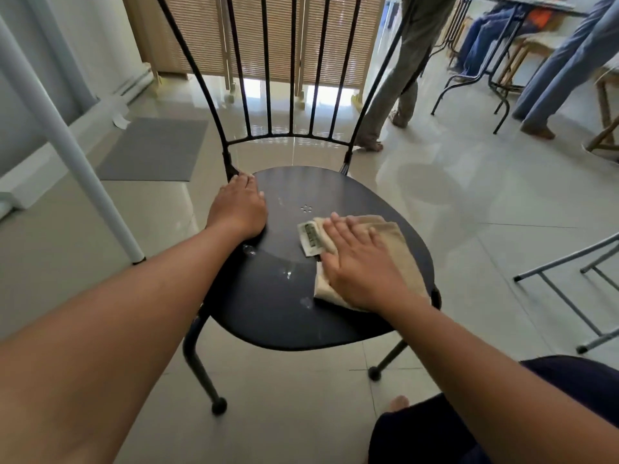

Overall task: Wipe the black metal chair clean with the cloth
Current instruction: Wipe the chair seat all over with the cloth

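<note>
The black metal chair (278,316) stands in front of me, its round seat facing up and its barred back rising behind. A beige folded cloth (400,242) with a white label lies on the right half of the seat. My right hand (361,262) presses flat on the cloth with straight fingers. My left hand (239,209) rests on the seat's left rear edge, fingers curled over the rim near the back post. Small water drops and smears show on the seat between the hands.
A white pole (83,169) slants down at the left beside a grey floor mat (154,149). Two people's legs (398,78) stand at the back right by folding tables (495,72). Grey metal legs (569,289) lie at the right. My knee (435,430) is at the bottom right.
</note>
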The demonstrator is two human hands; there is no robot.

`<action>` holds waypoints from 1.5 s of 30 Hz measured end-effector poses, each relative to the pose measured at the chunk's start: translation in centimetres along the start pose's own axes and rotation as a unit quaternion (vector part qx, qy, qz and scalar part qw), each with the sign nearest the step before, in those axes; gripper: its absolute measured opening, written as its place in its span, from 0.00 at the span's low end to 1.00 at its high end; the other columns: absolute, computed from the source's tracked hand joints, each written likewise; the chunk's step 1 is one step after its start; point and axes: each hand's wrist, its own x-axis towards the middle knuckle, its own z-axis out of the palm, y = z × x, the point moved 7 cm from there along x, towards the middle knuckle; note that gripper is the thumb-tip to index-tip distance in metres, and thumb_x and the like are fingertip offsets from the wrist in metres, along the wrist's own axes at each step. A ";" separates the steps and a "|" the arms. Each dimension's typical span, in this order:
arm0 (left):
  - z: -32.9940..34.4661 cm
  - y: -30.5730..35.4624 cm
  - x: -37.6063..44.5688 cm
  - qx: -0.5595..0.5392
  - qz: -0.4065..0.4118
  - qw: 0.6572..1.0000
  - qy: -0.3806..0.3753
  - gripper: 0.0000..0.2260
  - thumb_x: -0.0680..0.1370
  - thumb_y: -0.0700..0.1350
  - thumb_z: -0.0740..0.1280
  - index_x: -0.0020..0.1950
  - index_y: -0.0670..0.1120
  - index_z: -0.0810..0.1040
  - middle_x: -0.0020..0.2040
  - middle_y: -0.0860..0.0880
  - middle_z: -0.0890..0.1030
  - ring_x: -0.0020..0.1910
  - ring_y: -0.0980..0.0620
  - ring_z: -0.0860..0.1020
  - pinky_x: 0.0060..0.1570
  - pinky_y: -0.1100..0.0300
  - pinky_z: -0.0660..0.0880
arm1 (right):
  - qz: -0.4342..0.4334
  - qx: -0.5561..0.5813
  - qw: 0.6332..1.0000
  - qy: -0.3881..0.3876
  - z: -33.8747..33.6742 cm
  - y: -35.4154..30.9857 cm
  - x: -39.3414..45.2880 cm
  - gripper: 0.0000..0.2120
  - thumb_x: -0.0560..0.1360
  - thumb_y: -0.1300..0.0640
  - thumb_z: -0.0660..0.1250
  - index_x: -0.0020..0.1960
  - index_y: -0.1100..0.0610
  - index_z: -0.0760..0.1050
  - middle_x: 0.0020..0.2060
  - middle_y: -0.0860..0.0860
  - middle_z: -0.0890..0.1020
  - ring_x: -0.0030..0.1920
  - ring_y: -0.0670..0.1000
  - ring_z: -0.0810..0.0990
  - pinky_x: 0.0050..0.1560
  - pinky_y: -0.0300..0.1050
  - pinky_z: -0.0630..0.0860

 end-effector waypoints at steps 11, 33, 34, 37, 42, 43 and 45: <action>0.2 0.0 0.1 0.000 0.002 1.000 -0.001 0.25 0.83 0.49 0.48 0.78 0.39 0.57 0.79 0.41 0.58 0.78 0.44 0.57 0.76 0.49 0.55 | 0.043 -0.037 0.998 0.008 -0.2 3.5 -3.9 0.28 0.82 0.44 0.39 0.80 0.46 0.37 0.79 0.43 0.38 0.78 0.45 0.34 0.78 0.51 0.37; -0.4 0.4 -0.3 -0.005 -0.001 1.000 0.006 0.25 0.83 0.49 0.48 0.78 0.39 0.58 0.79 0.42 0.59 0.78 0.45 0.58 0.76 0.50 0.55 | 0.095 -0.010 0.995 0.026 -0.8 3.8 1.5 0.29 0.82 0.44 0.43 0.81 0.49 0.42 0.80 0.45 0.43 0.80 0.49 0.40 0.78 0.54 0.40; -0.3 0.3 -0.3 -0.008 -0.001 1.000 0.006 0.25 0.83 0.49 0.48 0.78 0.39 0.58 0.79 0.42 0.59 0.78 0.45 0.58 0.76 0.50 0.55 | 0.100 -0.012 0.995 0.028 -0.9 4.1 2.1 0.29 0.82 0.44 0.43 0.81 0.49 0.43 0.80 0.46 0.43 0.80 0.49 0.41 0.78 0.55 0.40; -0.5 0.1 -0.1 -0.042 -0.005 0.999 -0.002 0.24 0.84 0.49 0.48 0.78 0.40 0.60 0.79 0.43 0.59 0.78 0.46 0.57 0.76 0.51 0.53 | 0.105 -0.010 0.994 0.029 -1.1 3.9 3.9 0.30 0.81 0.43 0.44 0.81 0.50 0.43 0.81 0.47 0.44 0.80 0.50 0.41 0.78 0.56 0.39; -0.7 -0.8 -0.3 -0.160 -0.024 0.987 -0.015 0.23 0.85 0.50 0.49 0.78 0.43 0.62 0.80 0.47 0.59 0.79 0.51 0.55 0.77 0.55 0.50 | 0.067 0.005 0.997 0.023 -0.6 0.7 4.3 0.31 0.82 0.43 0.43 0.81 0.51 0.42 0.81 0.48 0.43 0.79 0.50 0.39 0.77 0.56 0.37; -0.8 -1.0 -0.5 -0.174 -0.029 0.984 -0.014 0.23 0.85 0.50 0.50 0.78 0.43 0.62 0.80 0.48 0.59 0.79 0.52 0.55 0.77 0.55 0.50 | 0.051 0.012 0.998 0.023 -0.3 -0.5 3.9 0.31 0.82 0.43 0.43 0.81 0.51 0.42 0.80 0.48 0.42 0.79 0.50 0.39 0.77 0.56 0.37; -0.9 -1.1 -1.2 -0.193 -0.036 0.981 -0.012 0.22 0.85 0.50 0.50 0.78 0.43 0.63 0.79 0.48 0.60 0.79 0.53 0.56 0.77 0.56 0.50 | 0.023 0.019 0.999 0.025 0.3 -2.5 2.9 0.31 0.82 0.42 0.43 0.81 0.51 0.42 0.80 0.47 0.42 0.79 0.50 0.38 0.77 0.55 0.36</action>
